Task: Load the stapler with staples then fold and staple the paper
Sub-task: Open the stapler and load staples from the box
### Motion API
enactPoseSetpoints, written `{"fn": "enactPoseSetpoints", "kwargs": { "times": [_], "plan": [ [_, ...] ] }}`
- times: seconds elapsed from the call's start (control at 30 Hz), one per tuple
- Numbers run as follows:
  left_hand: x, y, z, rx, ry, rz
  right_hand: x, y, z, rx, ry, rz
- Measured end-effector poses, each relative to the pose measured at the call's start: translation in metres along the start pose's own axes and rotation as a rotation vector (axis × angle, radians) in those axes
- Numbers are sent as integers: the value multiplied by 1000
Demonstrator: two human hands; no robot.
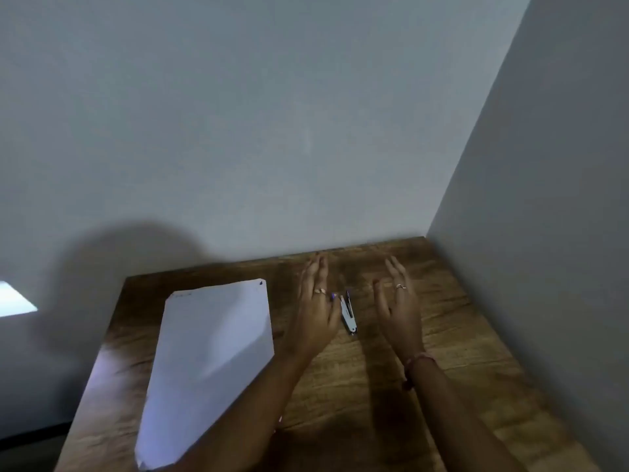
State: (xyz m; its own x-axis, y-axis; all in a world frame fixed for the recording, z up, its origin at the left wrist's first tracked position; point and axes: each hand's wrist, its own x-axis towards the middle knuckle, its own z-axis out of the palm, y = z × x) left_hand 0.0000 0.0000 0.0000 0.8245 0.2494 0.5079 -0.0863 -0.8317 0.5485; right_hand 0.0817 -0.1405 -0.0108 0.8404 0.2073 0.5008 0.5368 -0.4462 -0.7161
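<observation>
A small silver stapler (349,313) lies on the wooden table (459,352) with its top hinged open in a narrow V. My left hand (315,310) hovers just left of it, fingers straight and apart, the thumb tip close to the stapler. To the stapler's right is my right hand (398,306), also spread and empty, palm turned inward. A white sheet of paper (211,362) lies flat on the left part of the table, its near edge partly under my left forearm. No staples are visible.
The table stands in a corner, with a grey wall behind it and another wall along its right side. Its left edge drops off to a dark floor. Bare wood shows right of my right arm.
</observation>
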Motion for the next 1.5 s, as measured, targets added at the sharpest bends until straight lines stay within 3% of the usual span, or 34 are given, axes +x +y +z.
{"fn": "enactPoseSetpoints", "kwargs": {
  "times": [0.2, 0.3, 0.43, 0.83, 1.03, 1.3, 1.5],
  "plan": [
    [-11, 6, 28, -263, -226, -420, -9, 19, 9, -18, -93, 136],
    [-10, 9, 41, -402, -257, -659, -5, 25, 17, 40, -205, 319],
    [-11, 12, 52, -460, -284, -791, -4, 29, 30, 82, -324, 445],
    [-12, 18, 60, -511, -306, -868, -5, 22, 44, -326, -437, 349],
    [-15, 23, 49, -795, -249, -987, -18, 19, 27, -166, -403, 286],
    [-16, 34, 31, -1085, -140, -984, -22, -14, -10, 113, -238, 264],
    [-7, 50, 15, -1068, -61, -799, -11, -38, -37, 539, -232, 417]
  ]
}}
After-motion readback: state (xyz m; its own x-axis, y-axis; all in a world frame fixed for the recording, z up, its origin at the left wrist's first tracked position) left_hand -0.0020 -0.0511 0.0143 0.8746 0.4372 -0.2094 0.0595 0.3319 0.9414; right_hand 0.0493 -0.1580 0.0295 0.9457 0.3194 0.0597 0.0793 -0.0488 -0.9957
